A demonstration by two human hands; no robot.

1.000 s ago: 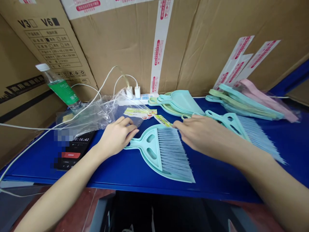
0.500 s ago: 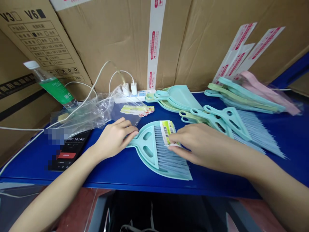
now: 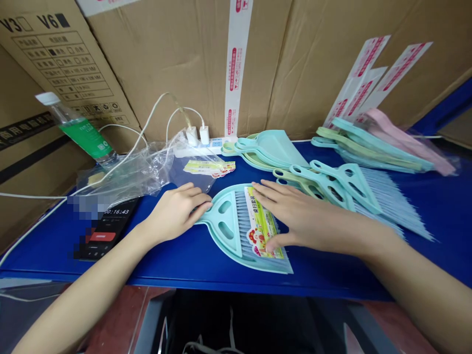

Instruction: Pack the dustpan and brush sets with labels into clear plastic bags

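A mint-green hand brush [image 3: 226, 223] with grey-blue bristles lies on top of a matching dustpan [image 3: 236, 258], near the front of the blue table. My left hand [image 3: 182, 206] is closed around their handles, which it mostly hides. Across the bristles lies a printed card label [image 3: 260, 221], yellow-green and white with a red mushroom picture, now flat and spread out. My right hand [image 3: 291, 211] rests on the label's right side with fingers stretched and thumb apart, touching its top and lower end.
Behind lie more dustpans [image 3: 276, 147], brushes [image 3: 350, 189] and bagged sets [image 3: 383, 142] at right. Loose labels [image 3: 210, 168], clear plastic bags [image 3: 147, 169], a power strip [image 3: 217, 143], a bottle [image 3: 86, 137] and a phone [image 3: 110, 226] are at left. Cardboard boxes [image 3: 184, 64] stand at the back.
The label, folded or bunched under my right fingers before, is now laid out over the bristles. My right hand has opened from a pinch and spread. My left hand has barely moved.
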